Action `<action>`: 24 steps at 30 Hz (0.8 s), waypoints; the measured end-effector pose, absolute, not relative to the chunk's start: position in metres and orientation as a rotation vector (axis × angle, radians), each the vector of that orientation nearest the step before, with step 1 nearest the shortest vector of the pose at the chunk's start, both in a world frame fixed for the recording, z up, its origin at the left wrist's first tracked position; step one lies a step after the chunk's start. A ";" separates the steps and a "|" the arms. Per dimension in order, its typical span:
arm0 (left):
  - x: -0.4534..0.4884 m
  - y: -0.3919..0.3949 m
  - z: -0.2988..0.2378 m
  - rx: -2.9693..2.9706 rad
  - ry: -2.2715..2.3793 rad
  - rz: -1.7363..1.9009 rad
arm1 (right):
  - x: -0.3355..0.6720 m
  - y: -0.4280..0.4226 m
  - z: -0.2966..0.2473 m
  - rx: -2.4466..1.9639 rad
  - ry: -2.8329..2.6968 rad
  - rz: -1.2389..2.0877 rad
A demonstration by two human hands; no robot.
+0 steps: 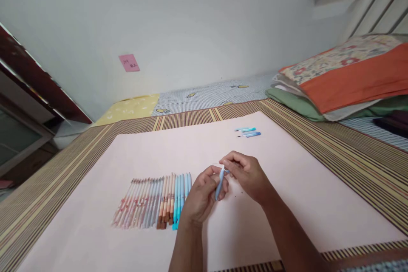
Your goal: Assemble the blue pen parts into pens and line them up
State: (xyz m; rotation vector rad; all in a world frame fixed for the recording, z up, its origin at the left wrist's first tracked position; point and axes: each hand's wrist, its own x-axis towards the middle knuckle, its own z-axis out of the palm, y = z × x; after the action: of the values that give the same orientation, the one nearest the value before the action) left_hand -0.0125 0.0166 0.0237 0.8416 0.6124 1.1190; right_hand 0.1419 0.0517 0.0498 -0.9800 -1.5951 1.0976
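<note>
A light blue pen barrel stands tilted in my left hand, whose fingers are closed around it. At its white upper end, my right hand pinches with thumb and fingertips; a small blue part shows just beneath those fingers, too small to make out. Left of my hands lies a row of pens on the pale pink sheet: pink and grey ones, peach ones with brown ends, and blue ones partly hidden by my left hand. Beyond my hands are several pen pieces with blue and teal caps.
The pink sheet covers part of a striped mat. Small dark specks lie near my right hand. Folded bedding is piled at the far right. A pink note is stuck on the wall.
</note>
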 end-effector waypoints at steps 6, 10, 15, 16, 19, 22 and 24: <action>-0.010 0.019 0.023 0.802 0.605 1.145 | 0.137 0.051 0.048 -0.939 -1.521 1.118; -0.009 0.020 0.022 0.747 0.614 1.162 | 0.131 0.049 0.052 -0.914 -1.494 1.138; -0.012 0.020 0.023 0.625 0.557 1.167 | 0.123 0.044 0.058 -0.903 -1.523 1.171; -0.013 0.019 0.023 0.622 0.553 1.158 | 0.122 0.043 0.059 -0.902 -1.531 1.164; -0.020 0.019 0.025 0.659 0.582 1.173 | 0.126 0.045 0.058 -0.928 -1.519 1.114; -0.030 0.019 0.025 0.719 0.645 1.262 | 0.142 0.054 0.051 -1.017 -1.439 1.030; -0.039 0.020 0.024 0.734 0.700 1.330 | 0.156 0.063 0.041 -1.118 -1.404 0.942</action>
State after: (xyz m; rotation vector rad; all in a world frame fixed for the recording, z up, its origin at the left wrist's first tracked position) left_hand -0.0386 0.0205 0.0241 0.7337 0.6996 1.3301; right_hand 0.1563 0.0632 0.0409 -1.1181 -1.4042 0.9418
